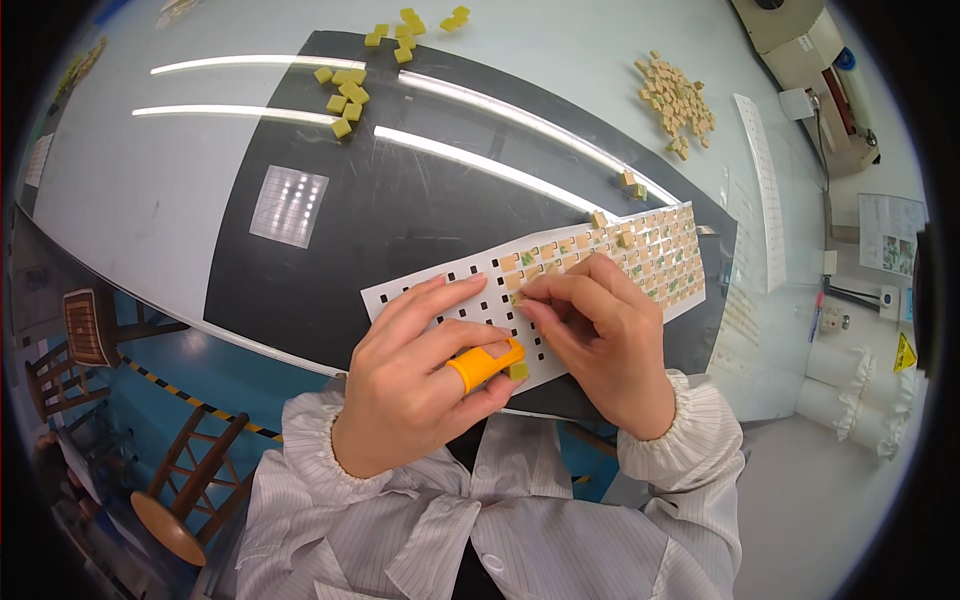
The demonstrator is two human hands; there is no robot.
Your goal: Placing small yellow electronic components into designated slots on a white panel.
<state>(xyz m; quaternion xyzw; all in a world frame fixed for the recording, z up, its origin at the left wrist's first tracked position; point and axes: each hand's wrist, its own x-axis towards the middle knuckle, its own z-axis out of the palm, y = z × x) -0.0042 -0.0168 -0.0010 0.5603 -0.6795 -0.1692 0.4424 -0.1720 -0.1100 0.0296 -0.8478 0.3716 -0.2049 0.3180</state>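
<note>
A white sheet with rows of small black square holes lies slanted across the dark mat in front of me. Its right part carries many small tan pieces, some with green marks. My left hand rests over the sheet's left part, an orange sleeve on one finger. Between its thumb and finger it pinches a small yellow-green block. My right hand has thumb and forefinger brought together low over the sheet, beside the edge of the filled rows. What those fingertips hold is too small to make out.
Loose yellow blocks lie at the far side of the mat. A heap of tan blocks sits far right, with a few stray blocks nearer the sheet. A clear gridded sheet lies left. Wooden chairs stand lower left.
</note>
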